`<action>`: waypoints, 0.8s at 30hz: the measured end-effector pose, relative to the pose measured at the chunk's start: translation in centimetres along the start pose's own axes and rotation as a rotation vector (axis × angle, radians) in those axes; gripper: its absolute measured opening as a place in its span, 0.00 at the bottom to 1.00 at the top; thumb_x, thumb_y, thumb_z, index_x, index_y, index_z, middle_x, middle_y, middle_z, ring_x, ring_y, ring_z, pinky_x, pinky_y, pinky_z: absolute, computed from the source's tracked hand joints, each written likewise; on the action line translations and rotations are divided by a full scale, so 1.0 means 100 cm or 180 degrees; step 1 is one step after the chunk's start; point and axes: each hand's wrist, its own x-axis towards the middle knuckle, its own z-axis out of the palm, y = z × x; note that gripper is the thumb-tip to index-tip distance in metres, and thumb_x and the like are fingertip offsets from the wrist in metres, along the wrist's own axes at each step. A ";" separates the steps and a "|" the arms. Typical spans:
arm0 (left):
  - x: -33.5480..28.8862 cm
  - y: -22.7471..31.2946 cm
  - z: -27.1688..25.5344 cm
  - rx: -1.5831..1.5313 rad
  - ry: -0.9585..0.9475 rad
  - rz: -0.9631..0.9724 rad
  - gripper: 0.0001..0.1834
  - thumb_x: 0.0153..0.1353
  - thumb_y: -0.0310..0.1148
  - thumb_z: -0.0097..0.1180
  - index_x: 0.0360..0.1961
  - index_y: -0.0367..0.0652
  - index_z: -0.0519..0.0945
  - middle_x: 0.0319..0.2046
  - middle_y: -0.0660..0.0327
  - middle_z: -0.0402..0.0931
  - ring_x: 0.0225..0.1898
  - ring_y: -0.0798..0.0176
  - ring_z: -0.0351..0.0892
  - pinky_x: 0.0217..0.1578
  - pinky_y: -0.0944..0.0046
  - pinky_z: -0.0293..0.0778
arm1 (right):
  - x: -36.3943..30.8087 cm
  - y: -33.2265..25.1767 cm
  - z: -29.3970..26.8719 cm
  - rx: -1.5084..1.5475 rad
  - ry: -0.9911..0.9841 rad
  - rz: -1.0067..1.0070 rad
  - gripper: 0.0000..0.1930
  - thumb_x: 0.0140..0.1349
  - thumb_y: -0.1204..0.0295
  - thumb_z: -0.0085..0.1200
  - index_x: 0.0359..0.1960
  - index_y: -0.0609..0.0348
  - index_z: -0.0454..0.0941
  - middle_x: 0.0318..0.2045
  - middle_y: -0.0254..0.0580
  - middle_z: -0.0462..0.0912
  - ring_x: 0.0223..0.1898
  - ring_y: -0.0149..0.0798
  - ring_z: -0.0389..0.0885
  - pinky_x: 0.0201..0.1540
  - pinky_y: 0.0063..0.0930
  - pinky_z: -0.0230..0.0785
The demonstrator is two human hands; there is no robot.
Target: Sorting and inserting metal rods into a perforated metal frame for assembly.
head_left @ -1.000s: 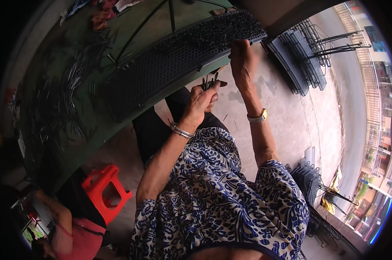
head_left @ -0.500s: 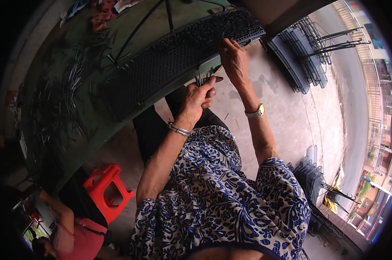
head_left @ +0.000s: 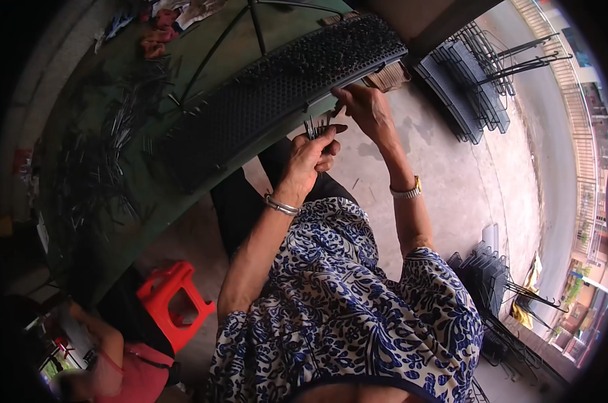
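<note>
My left hand (head_left: 309, 156) is closed round a small bundle of thin dark rods (head_left: 317, 126), their ends sticking up past the thumb. Just right of it, my right hand (head_left: 369, 111) is held in a pinch beside the near edge of a long black perforated tray (head_left: 226, 131). Something small and dark shows at its fingertips, too unclear to name. Many short dark pieces stand crowded on the tray's far right part, while its left part shows bare holes. The tray rests on a green table (head_left: 183, 181). Loose thin rods (head_left: 119, 134) lie scattered on the table's left side.
Bent black rods (head_left: 216, 50) rise behind the tray, and crumpled cloths (head_left: 157, 41) lie at the back left. Black mesh racks (head_left: 445, 87) stand on the floor at right, with more racks (head_left: 482, 279) lower down. A red stool (head_left: 174, 305) and a person in pink (head_left: 139, 375) are at lower left.
My right hand has come back from over the tray's pieces to its near edge, closer to my left hand. The left hand still grips the rods.
</note>
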 end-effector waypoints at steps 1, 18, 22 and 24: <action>0.000 0.001 0.000 0.0009 -0.0006 -0.0007 0.15 0.62 0.39 0.58 0.42 0.37 0.81 0.20 0.66 0.71 0.14 0.79 0.52 0.15 0.75 0.47 | -0.008 0.001 -0.001 0.0004 0.0011 0.0007 0.13 0.63 0.62 0.54 0.32 0.61 0.79 0.25 0.45 0.81 0.22 0.37 0.80 0.27 0.29 0.70; -0.011 0.012 0.019 -0.0468 0.0444 -0.0362 0.17 0.68 0.43 0.49 0.51 0.44 0.76 0.27 0.62 0.74 0.22 0.75 0.60 0.23 0.70 0.64 | 0.036 0.017 0.021 -0.0202 0.1781 -0.1077 0.02 0.60 0.72 0.52 0.34 0.53 0.76 0.28 0.44 0.78 0.27 0.50 0.78 0.26 0.40 0.69; -0.005 0.005 0.004 -0.0449 0.0130 -0.0160 0.17 0.68 0.42 0.50 0.50 0.42 0.76 0.26 0.63 0.73 0.21 0.76 0.58 0.21 0.74 0.57 | 0.034 0.013 0.028 -0.0828 0.1749 -0.1201 0.02 0.59 0.69 0.54 0.32 0.48 0.77 0.33 0.43 0.74 0.28 0.49 0.77 0.26 0.42 0.69; -0.003 0.003 0.002 -0.0483 -0.0007 -0.0104 0.15 0.67 0.39 0.51 0.49 0.43 0.79 0.24 0.64 0.73 0.20 0.77 0.57 0.19 0.75 0.53 | 0.032 0.011 0.024 -0.1065 0.1503 -0.1141 0.04 0.59 0.69 0.54 0.36 0.47 0.79 0.35 0.41 0.75 0.31 0.47 0.77 0.29 0.39 0.70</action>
